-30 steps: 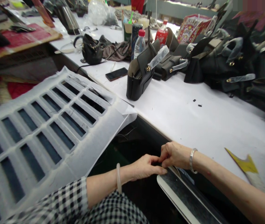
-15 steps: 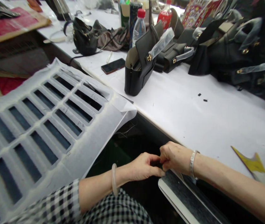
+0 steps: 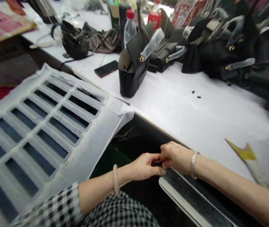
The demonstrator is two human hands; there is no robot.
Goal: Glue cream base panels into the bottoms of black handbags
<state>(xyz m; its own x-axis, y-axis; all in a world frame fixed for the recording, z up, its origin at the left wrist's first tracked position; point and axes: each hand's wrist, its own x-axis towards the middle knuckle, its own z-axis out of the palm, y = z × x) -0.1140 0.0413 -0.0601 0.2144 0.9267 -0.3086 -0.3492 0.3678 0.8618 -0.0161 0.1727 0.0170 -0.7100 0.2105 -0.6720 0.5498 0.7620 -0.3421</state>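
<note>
My left hand (image 3: 145, 167), with a pale bangle at the wrist, is closed in a pinch, thumb stretched along the near side. Right against its fingertips, my right hand (image 3: 177, 157) is curled with fingers pressed together; a silver bracelet circles that wrist. Both hands meet at the upper end of a long dark piece with pale edges (image 3: 188, 190), below the table edge. What sits between the fingertips is hidden. On the table beyond stands a black handbag (image 3: 133, 74) with its flap raised and a plastic-wrapped strap.
To the left lies a white slotted tray (image 3: 77, 151). A phone (image 3: 106, 68), a red-capped bottle (image 3: 129, 26) and more black bags (image 3: 215, 47) are on the white table (image 3: 163, 104). A yellow-tipped blade-like tool (image 3: 243, 151) lies at right, near small black bits (image 3: 199, 97).
The view has turned slightly to the right, so the table things appear further left. My hands stay together at the same end of the dark piece, with little visible movement.
</note>
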